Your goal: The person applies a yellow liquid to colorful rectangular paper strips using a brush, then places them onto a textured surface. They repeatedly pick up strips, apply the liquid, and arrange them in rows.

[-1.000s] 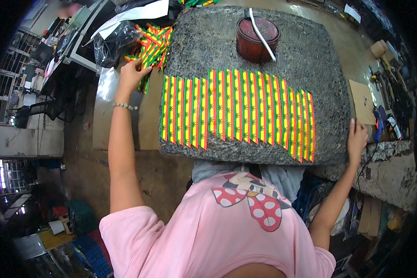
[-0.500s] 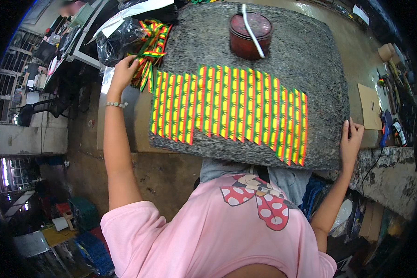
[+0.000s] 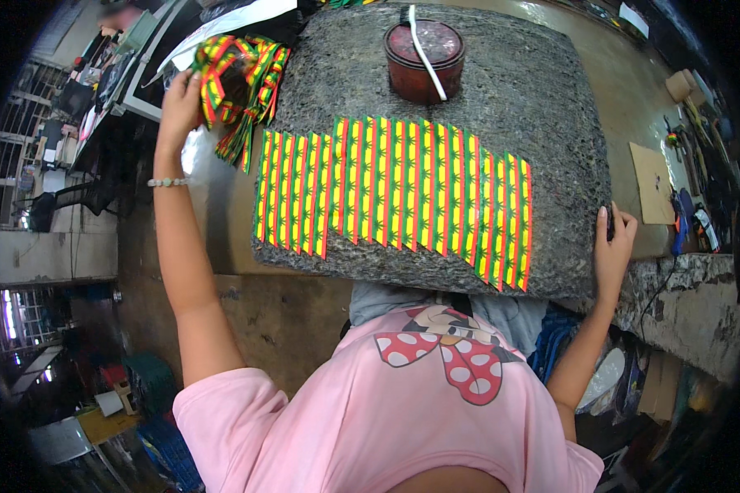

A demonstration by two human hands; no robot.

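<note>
Off the far left corner of a thick grey felt pad (image 3: pixel 563 172), my left hand (image 3: pixel 179 111) is closed on striped ribbon strips (image 3: pixel 214 86) in green, yellow and red. These belong to a loose tangle (image 3: pixel 263 86) hanging by the pad's edge. Cut ribbon strips (image 3: pixel 403 185) of the same pattern, with slanted ends, lie side by side in a band across the pad. My right hand (image 3: pixel 615 255) rests at the pad's right edge, its fingers bent around a small dark thing (image 3: pixel 608 223) that I cannot make out.
A dark red round tub (image 3: pixel 423 74) stands at the far side of the pad, a white stick (image 3: pixel 426 53) lying across its lid. Tan cardboard (image 3: pixel 651 185) and a blue-handled tool (image 3: pixel 681 218) lie to the right. White paper (image 3: pixel 222 29) sits at the far left.
My left hand has moved left and farther away, drawing ribbon from the tangle out over the clear plastic bag. My right hand stays at the pad's right edge.
</note>
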